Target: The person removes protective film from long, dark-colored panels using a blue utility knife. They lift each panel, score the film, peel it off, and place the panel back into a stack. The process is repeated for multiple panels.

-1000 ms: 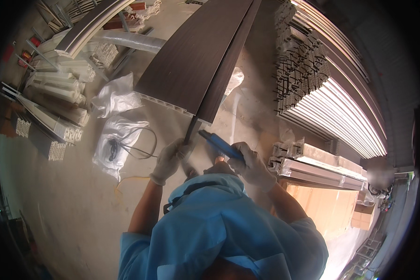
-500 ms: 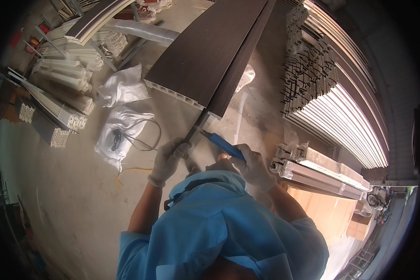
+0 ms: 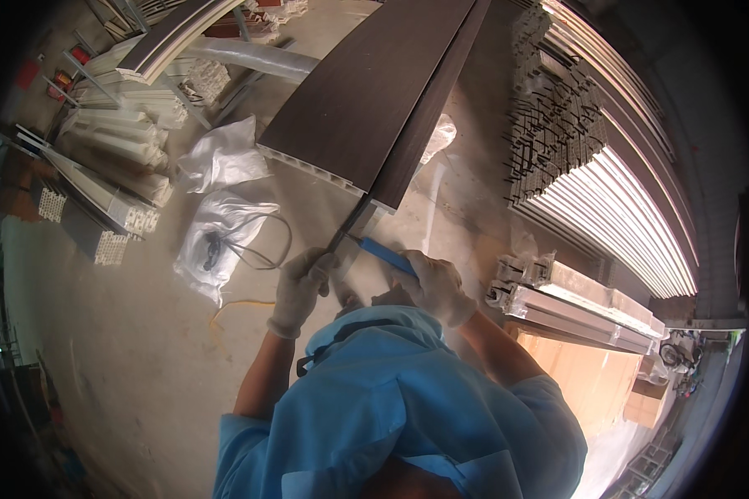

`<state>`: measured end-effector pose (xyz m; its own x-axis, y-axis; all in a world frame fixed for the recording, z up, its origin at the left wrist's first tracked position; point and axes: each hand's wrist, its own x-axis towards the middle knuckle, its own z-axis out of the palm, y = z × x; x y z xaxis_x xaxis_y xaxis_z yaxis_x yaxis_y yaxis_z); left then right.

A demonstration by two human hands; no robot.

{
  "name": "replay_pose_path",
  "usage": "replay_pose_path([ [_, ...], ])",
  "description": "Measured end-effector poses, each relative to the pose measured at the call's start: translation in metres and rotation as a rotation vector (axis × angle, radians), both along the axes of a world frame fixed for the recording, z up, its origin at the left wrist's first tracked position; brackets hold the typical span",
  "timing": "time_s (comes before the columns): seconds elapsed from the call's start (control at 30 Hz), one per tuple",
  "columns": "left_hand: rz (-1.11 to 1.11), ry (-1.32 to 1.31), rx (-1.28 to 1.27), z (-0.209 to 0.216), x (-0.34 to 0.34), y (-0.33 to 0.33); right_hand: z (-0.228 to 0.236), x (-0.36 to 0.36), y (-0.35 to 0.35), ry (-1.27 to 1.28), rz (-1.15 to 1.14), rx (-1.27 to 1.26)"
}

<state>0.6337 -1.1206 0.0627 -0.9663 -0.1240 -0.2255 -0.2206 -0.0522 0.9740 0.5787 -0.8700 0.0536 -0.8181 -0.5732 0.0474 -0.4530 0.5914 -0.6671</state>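
Right hand (image 3: pixel 438 289) has moved left, blue tool (image 3: pixel 386 255) jutting ahead of it.

Matt wood-look panel (image 3: pixel 366 91), smooth plastic-looking tool (image 3: pixel 387 255), soft cloth shirt (image 3: pixel 358 391)

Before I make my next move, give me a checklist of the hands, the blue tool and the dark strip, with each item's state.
1. Left hand gripping the dark strip: ok, the fingers are closed on it.
2. Right hand gripping the blue tool: ok.
3. Both hands gloved: ok, pale gloves on each.
4. Tool tip touching the strip: cannot tell; they meet in this view, but contact is unclear.
5. Left fingers well away from the tip: not ok, I'd judge; they look close to it.
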Motion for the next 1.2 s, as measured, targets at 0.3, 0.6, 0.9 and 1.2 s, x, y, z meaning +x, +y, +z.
replay_pose_path([
  [0.3, -0.025, 0.030, 0.004, -0.005, 0.003, 0.004, 0.007, -0.001, -0.009, 0.124, 0.038, -0.077],
  [0.6, -0.033, 0.003, -0.003, -0.004, 0.006, -0.006, -0.004, -0.001, -0.011, 0.167, -0.021, -0.119],
  [0.9, -0.058, -0.107, 0.208, 0.038, 0.004, 0.007, -0.079, -0.014, 0.015, 0.263, 0.041, -0.086],
  [1.2, 0.384, 0.188, 0.337, 0.031, 0.001, -0.041, -0.138, -0.009, 0.138, -0.746, -0.715, -0.062],
])
